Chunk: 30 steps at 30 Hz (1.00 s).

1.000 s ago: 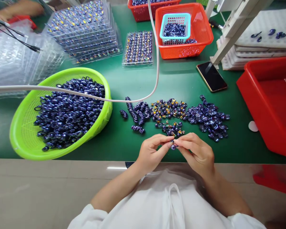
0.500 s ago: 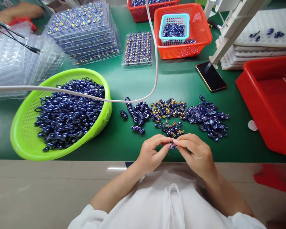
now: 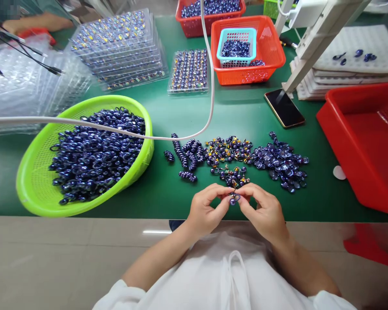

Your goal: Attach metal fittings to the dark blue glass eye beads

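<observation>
My left hand and my right hand meet over the green table's front edge, both pinching one small dark blue glossy piece between the fingertips. Just beyond them lie a little cluster of blue pieces with gold clips, a row of stacked blue rings, a mixed pile with yellow clips and a heap of flat blue stones.
A lime basket of blue rings sits at the left, with a white cable running across it. Filled clear trays, an orange basket holding a small teal one, a phone and a red bin surround the work area. Another person's arm shows far left.
The view has tilted slightly, so everything sits lower in frame. My hands stay together on the small piece, fingers shifting a little around it.
</observation>
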Available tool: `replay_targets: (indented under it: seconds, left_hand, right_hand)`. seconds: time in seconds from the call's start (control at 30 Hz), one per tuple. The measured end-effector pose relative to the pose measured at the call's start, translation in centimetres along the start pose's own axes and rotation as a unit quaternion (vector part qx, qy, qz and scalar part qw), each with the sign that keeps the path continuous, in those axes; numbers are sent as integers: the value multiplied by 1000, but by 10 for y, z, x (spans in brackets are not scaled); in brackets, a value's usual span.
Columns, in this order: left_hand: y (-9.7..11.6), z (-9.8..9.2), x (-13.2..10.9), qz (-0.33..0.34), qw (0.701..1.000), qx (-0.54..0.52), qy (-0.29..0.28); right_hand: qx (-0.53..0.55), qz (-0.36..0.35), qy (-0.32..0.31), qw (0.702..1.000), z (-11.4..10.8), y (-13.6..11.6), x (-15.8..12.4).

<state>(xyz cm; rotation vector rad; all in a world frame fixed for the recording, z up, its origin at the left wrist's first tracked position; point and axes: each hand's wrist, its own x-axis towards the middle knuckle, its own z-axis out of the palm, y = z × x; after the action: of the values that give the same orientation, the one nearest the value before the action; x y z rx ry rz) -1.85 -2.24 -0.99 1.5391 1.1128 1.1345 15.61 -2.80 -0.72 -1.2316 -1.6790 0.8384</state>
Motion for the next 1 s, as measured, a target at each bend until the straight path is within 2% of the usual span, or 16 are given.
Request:
replay_targets:
  seconds: [0.27, 0.5, 0.73, 0.83, 0.93, 1.0]
  left_hand:
    - [-1, 5, 0, 34, 999, -7, 14]
    - [-2, 10, 0, 47, 999, -17, 22]
    - [-5, 13, 1, 39, 999, -4, 19]
    - [-2, 13, 2, 31, 1000, 3, -6]
    - [0, 13, 4, 19, 1000, 5, -21]
    - [1, 13, 5, 5, 1000, 6, -17]
  right_hand:
    - [34, 43, 18, 998, 7, 2, -6]
    - [43, 37, 28, 998, 6, 5, -6]
    - [47, 87, 29, 995, 9, 6, -4]
    - [13, 56, -21, 998, -4, 6, -1]
    - [-41, 5, -70, 997, -30, 17, 2]
    - [-145, -18, -1, 989, -50, 30, 5]
